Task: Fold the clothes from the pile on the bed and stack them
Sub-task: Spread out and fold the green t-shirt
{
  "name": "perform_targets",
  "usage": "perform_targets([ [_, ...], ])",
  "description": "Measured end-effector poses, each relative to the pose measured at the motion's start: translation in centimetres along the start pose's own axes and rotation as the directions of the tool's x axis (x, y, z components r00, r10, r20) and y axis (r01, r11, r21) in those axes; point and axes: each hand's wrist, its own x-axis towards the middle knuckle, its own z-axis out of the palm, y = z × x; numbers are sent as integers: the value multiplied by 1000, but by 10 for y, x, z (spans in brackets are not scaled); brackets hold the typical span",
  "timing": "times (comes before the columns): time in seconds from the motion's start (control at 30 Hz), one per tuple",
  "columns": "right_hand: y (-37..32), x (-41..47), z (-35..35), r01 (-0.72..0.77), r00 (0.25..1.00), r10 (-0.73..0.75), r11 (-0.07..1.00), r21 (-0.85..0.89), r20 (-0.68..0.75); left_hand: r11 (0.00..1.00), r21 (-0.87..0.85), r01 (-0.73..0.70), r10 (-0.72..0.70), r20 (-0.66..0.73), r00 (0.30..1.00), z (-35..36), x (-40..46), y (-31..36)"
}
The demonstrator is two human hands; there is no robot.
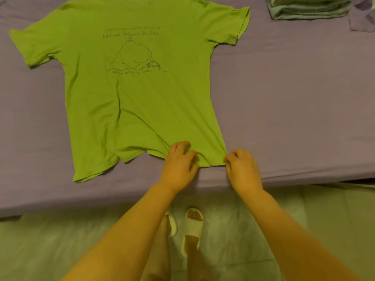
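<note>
Head view: I saw the green T-shirt (129, 94) flat on the purple bed (294, 110), collar cut off (print illegible). My left hand (179, 165) and right hand (242, 169) each pinched its near hem; folded stack (308, 8) cropped far right.

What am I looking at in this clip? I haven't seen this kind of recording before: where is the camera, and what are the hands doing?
There is no machine here. A person wears one camera on the head, looking down at their own arms. On the bed, covered in a purple sheet, a green T-shirt lies spread flat, print side up. The left hand and right hand both pinch its bottom hem near the right corner. A stack of folded clothes sits at the far right. Below, the person's feet in pale slippers stand on the floor.
</note>
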Motion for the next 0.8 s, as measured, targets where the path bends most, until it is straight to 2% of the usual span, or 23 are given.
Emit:
perform_targets([
  [0.07, -11, 3, 3, 115, 992, -112, 992, 59, -53, 998, -5, 57, -57, -131, 990, -2, 0, -5],
  [0.13, -22, 9, 6, 279, 960, -276, 958, 70, -48, 988, 109, 113, -97, -135, 986, -7, 1, -17],
  [0.2, -33, 16, 13, 371, 928, -372, 926, 75, 7, 963, 260, 71, -42, -117, 992, -10, 0, -33],
  [0.23, -37, 19, 18, 369, 927, -372, 927, 60, 47, 951, 307, 44, -15, -95, 995, -12, 0, -41],
  [0.3, -42, 27, 27, 275, 958, -276, 961, 17, 80, 933, 357, 36, -27, -31, 999, -15, 2, -51],
  [0.4, -40, 35, 29, 105, 991, -119, 975, 196, 60, 930, 356, 86, -96, 11, 995, -19, 11, -62],
  [0.43, -37, 37, 26, 74, 993, -98, 957, 281, 71, 947, 310, 84, -93, 14, 996, -21, 13, -63],
  [0.5, -29, 36, 18, 40, 993, -80, 924, 381, 89, 988, 115, 103, -108, 33, 994, -29, 13, -67],
  [0.57, -24, 30, 13, 26, 990, -69, 948, 316, 126, 994, -22, 105, -103, 85, 991, -37, 8, -74],
  [0.67, -31, 19, 13, 80, 985, -82, 997, 18, 154, 998, 55, -1, -9, 191, 982, -47, -4, -82],
  [0.7, -40, 15, 14, 103, 990, -102, 995, -12, 100, 999, 41, -1, -6, 165, 986, -48, -9, -85],
  [0.73, -53, 12, 15, 130, 991, -130, 991, 12, 41, 999, 7, 32, -32, 77, 997, -51, -16, -89],
  [0.8, -86, 9, 18, 224, 974, -221, 971, 80, -52, 982, -58, 182, -189, -175, 966, -60, -29, -103],
])
